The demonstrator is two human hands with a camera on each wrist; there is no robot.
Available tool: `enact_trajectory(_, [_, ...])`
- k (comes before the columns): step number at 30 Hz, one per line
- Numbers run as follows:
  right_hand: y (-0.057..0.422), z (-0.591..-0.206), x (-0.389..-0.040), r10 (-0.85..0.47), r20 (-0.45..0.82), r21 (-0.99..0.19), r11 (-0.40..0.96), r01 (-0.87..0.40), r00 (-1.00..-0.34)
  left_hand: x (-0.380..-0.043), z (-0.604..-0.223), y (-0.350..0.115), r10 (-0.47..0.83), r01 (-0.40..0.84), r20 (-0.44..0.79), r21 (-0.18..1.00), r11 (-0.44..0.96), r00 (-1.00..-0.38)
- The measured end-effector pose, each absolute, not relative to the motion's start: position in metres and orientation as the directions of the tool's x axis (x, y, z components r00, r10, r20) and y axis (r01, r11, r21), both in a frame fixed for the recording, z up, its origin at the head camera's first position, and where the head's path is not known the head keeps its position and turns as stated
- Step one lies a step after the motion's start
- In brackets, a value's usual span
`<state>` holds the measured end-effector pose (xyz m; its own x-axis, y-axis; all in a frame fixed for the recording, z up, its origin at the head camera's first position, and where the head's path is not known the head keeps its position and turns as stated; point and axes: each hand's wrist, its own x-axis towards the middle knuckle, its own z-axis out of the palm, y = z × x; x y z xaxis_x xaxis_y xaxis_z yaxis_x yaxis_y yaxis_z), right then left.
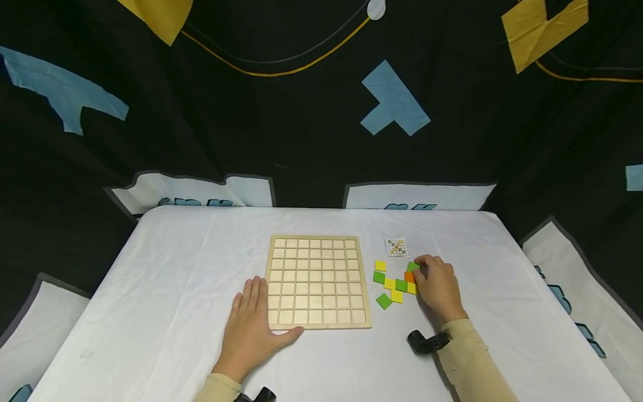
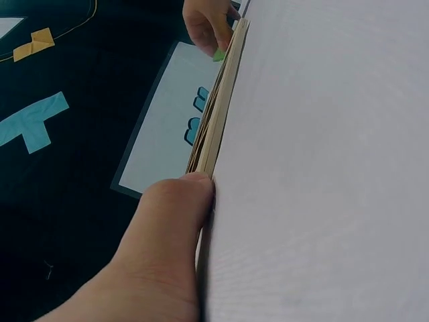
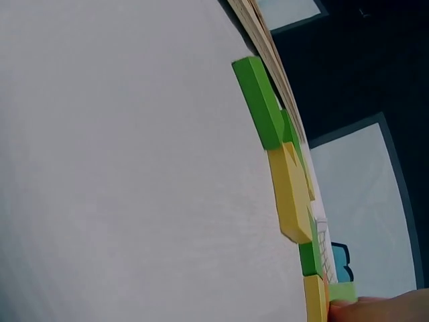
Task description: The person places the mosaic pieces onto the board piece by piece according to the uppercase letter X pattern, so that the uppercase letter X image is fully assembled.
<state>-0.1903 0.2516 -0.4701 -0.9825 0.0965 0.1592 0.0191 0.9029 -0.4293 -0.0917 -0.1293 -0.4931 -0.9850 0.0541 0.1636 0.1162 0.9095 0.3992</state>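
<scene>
A square wooden grid board [image 1: 315,282] lies on the white table. My left hand [image 1: 249,329] rests at its lower left corner, straight fingers along the left edge and thumb spread to the near edge. In the left wrist view the thumb [image 2: 171,215] touches the board's side. Right of the board, my right hand [image 1: 438,285] pinches a green square tile [image 1: 413,266] between thumb and fingers, beside an orange tile [image 1: 409,277]. That green tile [image 3: 343,291] also shows at the fingertips in the right wrist view. Loose yellow tiles [image 1: 389,283] and other green tiles [image 1: 384,301] lie nearby.
A small printed card with a coloured grid pattern [image 1: 397,247] lies beyond the tiles. White cloth covers the table [image 1: 166,312]. Behind hangs a dark curtain [image 1: 301,128] with blue and yellow patches. Each wrist wears a black camera [image 1: 427,341].
</scene>
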Motion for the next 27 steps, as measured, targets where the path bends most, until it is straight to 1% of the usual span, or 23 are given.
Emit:
enact_trajectory(5, [0.248, -0.461, -0.192, 0.107, 0.132, -0.467, 0.884, 0.033, -0.985, -0.093, -0.492, -0.129, 0.053, 0.115, 0.163, 0.399, 0.910, -0.985])
enact_trajectory(9, [0.235, -0.454, -0.196, 0.079, 0.127, -0.513, 0.858, 0.003, -0.989, -0.092, -0.491, -0.129, 0.056, 0.113, 0.155, 0.395, 0.912, -0.986])
enact_trajectory(20, [0.158, -0.435, -0.222, -0.056, 0.103, -0.628, 0.771, -0.109, -0.993, -0.092, -0.491, -0.130, 0.044, 0.102, 0.155, 0.394, 0.914, -0.987])
enact_trajectory(27, [0.113, -0.436, -0.237, -0.183, 0.091, -0.699, 0.688, -0.194, -0.979, -0.091, -0.493, -0.131, 0.043, 0.102, 0.158, 0.391, 0.915, -0.987])
